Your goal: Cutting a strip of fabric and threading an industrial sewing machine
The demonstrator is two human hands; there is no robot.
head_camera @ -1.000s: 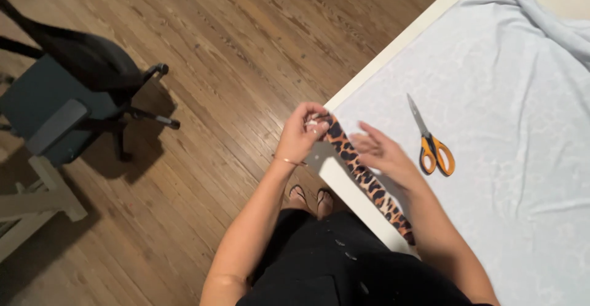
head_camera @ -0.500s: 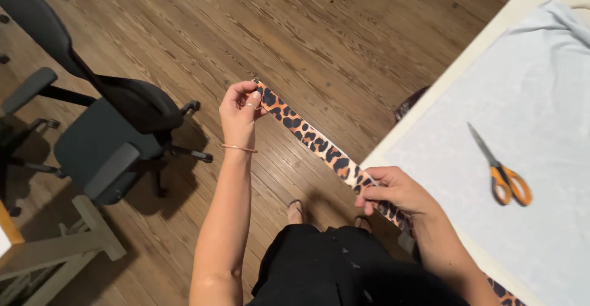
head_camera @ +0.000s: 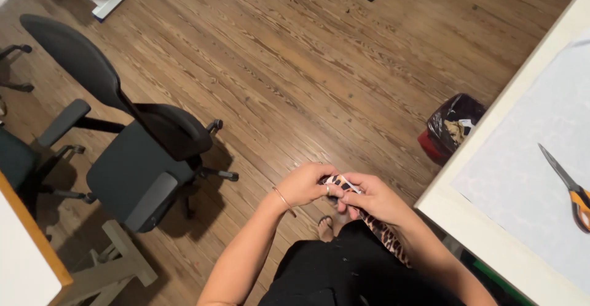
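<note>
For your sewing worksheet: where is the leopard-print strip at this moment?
In the head view, the leopard-print strip sits low and centre, pinched between the left hand and right hand, hanging beside the white table.

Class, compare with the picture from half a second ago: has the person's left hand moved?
Yes. The left hand has come in from its outstretched position to meet the right hand on the leopard-print strip, judged against the person's black-clad lap.

Wood plank floor (head_camera: 319, 54); a dark office chair (head_camera: 132, 152) at left, a lined bin (head_camera: 452, 124) beside the white counter (head_camera: 491, 220).
</note>
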